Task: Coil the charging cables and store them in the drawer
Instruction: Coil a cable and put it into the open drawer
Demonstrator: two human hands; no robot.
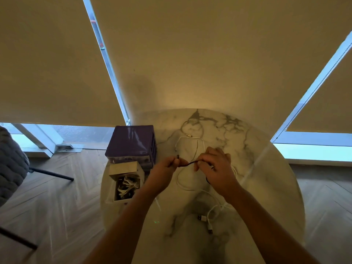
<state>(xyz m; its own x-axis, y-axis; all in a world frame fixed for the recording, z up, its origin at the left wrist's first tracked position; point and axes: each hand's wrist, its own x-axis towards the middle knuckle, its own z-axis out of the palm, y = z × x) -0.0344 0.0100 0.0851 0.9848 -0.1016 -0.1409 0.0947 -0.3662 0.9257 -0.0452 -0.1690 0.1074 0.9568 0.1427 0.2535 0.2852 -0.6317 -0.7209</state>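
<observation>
- Head view: the drawer (126, 180) stands pulled out in front of the purple drawer unit (131, 143), at the left edge of the round marble table (266, 187).
- Inside the drawer lie coiled cables (126, 186) — white ones mixed with darker ones, bunched toward its near end.
- The unit's lower drawers are closed; I cannot tell what they hold.
- No label or writing on the unit or the drawer is readable from here.
- My left hand (167, 166) has its fingers curled round one end of a black cable (187, 164), the plug tip poking up above my thumb.
- My right hand (215, 166) pinches the same cable a little further along, fingers curled; the black length sags slightly between my hands, above the tabletop.
- White cables (190, 141) lie loose on the marble beyond and beneath my hands.
- Another white cable (211, 212) trails toward me, its two plugs (202, 218) resting near the table's front — well apart from the drawer.
</observation>
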